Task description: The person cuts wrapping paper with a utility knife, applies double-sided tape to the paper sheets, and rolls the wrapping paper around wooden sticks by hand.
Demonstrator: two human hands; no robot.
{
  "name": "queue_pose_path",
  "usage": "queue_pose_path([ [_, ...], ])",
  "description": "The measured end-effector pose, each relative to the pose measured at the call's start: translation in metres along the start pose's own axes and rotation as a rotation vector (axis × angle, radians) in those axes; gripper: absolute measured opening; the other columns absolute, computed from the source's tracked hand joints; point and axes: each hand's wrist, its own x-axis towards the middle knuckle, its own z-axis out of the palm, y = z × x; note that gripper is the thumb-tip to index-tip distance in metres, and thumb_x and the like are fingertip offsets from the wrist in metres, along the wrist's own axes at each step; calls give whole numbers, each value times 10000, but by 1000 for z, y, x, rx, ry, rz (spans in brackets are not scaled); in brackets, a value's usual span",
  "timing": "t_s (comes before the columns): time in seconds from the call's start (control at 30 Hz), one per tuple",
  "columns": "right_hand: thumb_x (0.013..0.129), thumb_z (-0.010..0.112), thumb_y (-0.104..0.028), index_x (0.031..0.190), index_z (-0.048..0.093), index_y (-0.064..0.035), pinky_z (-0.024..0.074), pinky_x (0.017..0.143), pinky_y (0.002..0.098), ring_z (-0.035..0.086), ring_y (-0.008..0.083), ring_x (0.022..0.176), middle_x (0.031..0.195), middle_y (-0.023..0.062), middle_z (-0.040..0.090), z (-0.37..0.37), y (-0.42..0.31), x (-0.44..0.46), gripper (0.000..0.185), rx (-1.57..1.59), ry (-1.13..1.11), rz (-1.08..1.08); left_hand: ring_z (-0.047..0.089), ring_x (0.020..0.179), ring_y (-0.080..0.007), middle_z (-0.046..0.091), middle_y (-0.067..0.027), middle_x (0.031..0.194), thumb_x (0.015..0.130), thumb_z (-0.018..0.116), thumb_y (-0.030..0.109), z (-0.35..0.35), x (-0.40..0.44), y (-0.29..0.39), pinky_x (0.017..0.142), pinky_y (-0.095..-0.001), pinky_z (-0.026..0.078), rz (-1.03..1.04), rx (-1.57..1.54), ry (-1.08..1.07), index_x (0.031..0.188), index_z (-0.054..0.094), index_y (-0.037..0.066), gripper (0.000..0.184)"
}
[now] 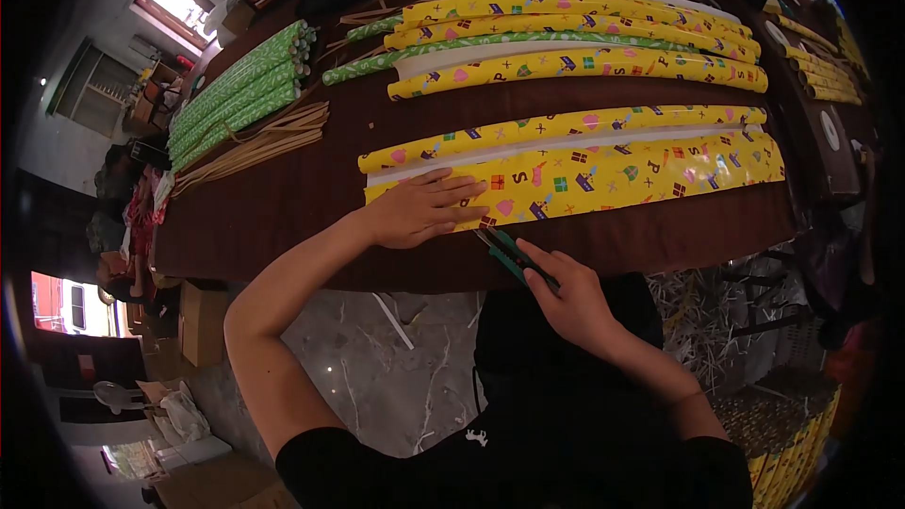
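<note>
The head view shows, at far left, green patterned rolls (240,94) stacked on the brown worktop (650,236), with a bundle of tan strips (259,143) along their near side. A band of brown cover runs between these strips and the yellow printed sheet (613,174), which lies across the middle, its far side curled into a roll and its near edge a little in from the worktop's front edge. The left hand (421,210) rests palm down on the sheet's left end, fingers slightly apart, its heel over the near edge. Behind, a row of yellow rolls (584,64), with green ones among them, lies parallel, a brown gap between. Just right of the left hand, the green-handled cutter (512,254) points at the near edge; whether its tip touches the paper is hard to tell. The right hand (570,297) is closed around its handle, out by the worktop's front edge. Open brown cover continues rightward along the sheet's near edge. At far right sits a white ring (830,130).
</note>
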Motion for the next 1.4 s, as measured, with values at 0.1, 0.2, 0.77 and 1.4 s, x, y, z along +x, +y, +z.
queue_pose_path([
  [0.1, 931, 591, -128, 1343, 543, -76, 484, 593, 398, 597, 309, 641, 792, 146, 559, 0, -3, -1, 418, 9, -6, 13, 247, 1458, -262, 302, -91, 1561, 999, 405, 272, 2, 0, -2, 1198, -457, 164, -88, -177, -1, 1451, 434, 216, 456],
  [0.2, 931, 589, -130, 1353, 531, -80, 486, 591, 406, 598, 316, 638, 793, 144, 551, 6, -2, 0, 429, -16, -8, -24, 290, 1436, -267, 338, -85, 1538, 966, 478, 235, 6, 0, -7, 1187, -462, 185, -28, -244, 80, 1432, 460, 218, 467],
  [0.77, 936, 573, -148, 1358, 521, -90, 489, 575, 441, 593, 356, 623, 796, 151, 552, 18, -5, 1, 429, -56, -1, -42, 207, 1469, -269, 261, -75, 1580, 1010, 389, 175, 2, -1, -16, 1206, -454, 140, 45, -166, -28, 1434, 423, 151, 426],
  [1.4, 932, 577, -143, 1331, 543, -80, 492, 594, 434, 605, 353, 654, 802, 156, 565, 17, -3, 6, 405, -53, -1, -33, 490, 1194, -261, 512, -51, 1293, 934, 558, 160, -16, -8, -5, 1011, -407, 372, 29, 64, 50, 1413, 482, 188, 486],
])
